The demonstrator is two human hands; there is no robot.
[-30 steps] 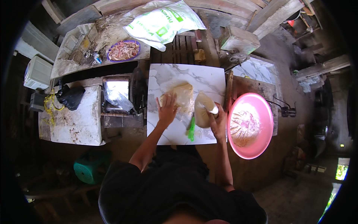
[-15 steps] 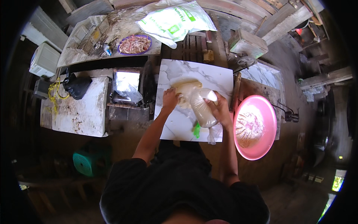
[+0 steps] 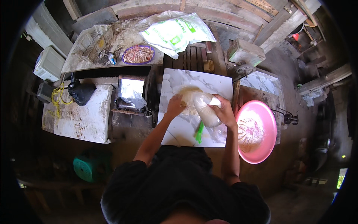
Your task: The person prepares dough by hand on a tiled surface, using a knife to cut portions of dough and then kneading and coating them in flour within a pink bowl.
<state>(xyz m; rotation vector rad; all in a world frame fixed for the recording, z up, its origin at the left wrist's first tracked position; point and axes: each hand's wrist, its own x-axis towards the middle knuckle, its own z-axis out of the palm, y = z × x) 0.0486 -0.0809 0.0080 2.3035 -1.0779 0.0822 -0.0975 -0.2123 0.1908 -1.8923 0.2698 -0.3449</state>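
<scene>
In my right hand [image 3: 223,110] is a clear plastic bag of pale powder [image 3: 207,112], held tilted over the marble-patterned white board [image 3: 173,138]; the fingers wrap round its upper right side. Behind and left of the bag lies a low pale mass [image 3: 189,98] with powder around it, partly covered by the bag. My left hand [image 3: 175,106] is low at the left edge of that mass; its fingers are blurred, and their grip is not plain. A bright green plastic strip [image 3: 200,132] rests on the board below the bag.
Right of the board stands a pink basin [image 3: 271,143] with pale powder inside. A hand-cranked machine [image 3: 245,70] is behind it. At the back are a purple-rimmed plate of reddish strips [image 3: 138,55] and a white-green sack [image 3: 179,33]. A black bag [image 3: 82,93] lies on the left table.
My right hand has turned the bag a little upward and right, and more of the green strip shows. The left hand has shifted slightly right along the mass. The whole view has dropped slightly.
</scene>
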